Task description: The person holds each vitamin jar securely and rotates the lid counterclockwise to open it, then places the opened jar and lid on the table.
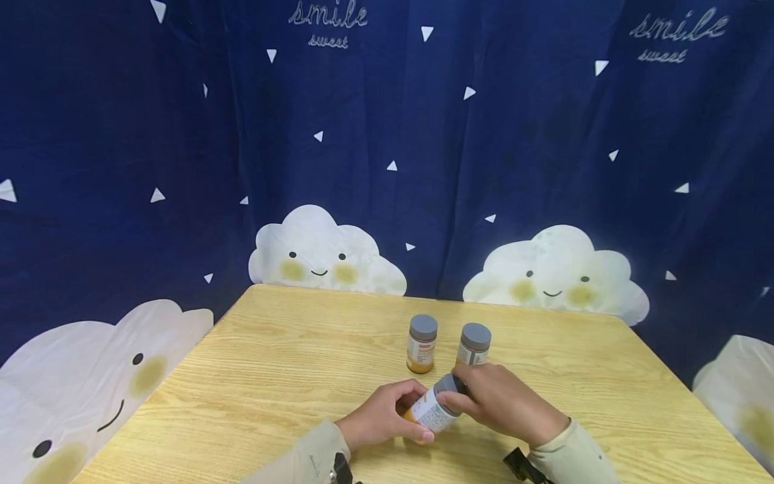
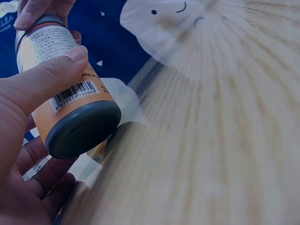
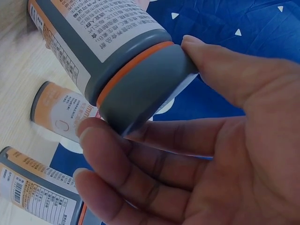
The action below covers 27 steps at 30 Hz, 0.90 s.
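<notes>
A supplement bottle with an orange base, pale printed label and grey cap is held tilted over the table, its cap end toward the right. My left hand grips its body, the thumb lying across the label beside the barcode. From the other end, my right hand holds the grey cap between thumb and fingers. An orange ring shows just under the cap in the right wrist view. Its dark bottom faces the left wrist camera.
Two similar bottles stand upright behind the hands: one toward the middle, the other just beyond the right hand and partly covered by it. The wooden table ends at a dark blue curtain with clouds.
</notes>
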### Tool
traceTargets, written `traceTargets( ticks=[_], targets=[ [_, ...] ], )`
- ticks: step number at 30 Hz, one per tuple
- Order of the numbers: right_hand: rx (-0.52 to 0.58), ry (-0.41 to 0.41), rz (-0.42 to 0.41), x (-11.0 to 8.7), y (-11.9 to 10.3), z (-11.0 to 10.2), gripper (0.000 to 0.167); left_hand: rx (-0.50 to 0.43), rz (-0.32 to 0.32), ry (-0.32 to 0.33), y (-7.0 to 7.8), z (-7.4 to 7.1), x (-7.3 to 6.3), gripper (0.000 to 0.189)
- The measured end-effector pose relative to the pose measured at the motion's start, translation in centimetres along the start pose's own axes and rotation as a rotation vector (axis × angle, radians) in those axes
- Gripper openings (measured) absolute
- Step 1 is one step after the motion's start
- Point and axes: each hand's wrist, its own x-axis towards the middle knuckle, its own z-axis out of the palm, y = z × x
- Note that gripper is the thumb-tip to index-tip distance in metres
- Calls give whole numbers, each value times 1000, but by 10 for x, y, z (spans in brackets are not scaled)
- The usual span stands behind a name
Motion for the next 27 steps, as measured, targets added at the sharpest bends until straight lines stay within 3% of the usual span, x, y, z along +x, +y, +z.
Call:
traceTargets(
  ticks=[13, 20, 27],
  targets=[
    [61, -34, -187, -5, 1, -3, 39, -23, 2, -53, -4, -3, 1, 45],
    [83, -62, -162, -6, 1, -6, 43, -32, 1, -58, -5, -3, 0, 46],
    [78, -14, -43, -6, 1, -9, 57, -70, -6, -69, -6, -4, 2, 47]
  ],
)
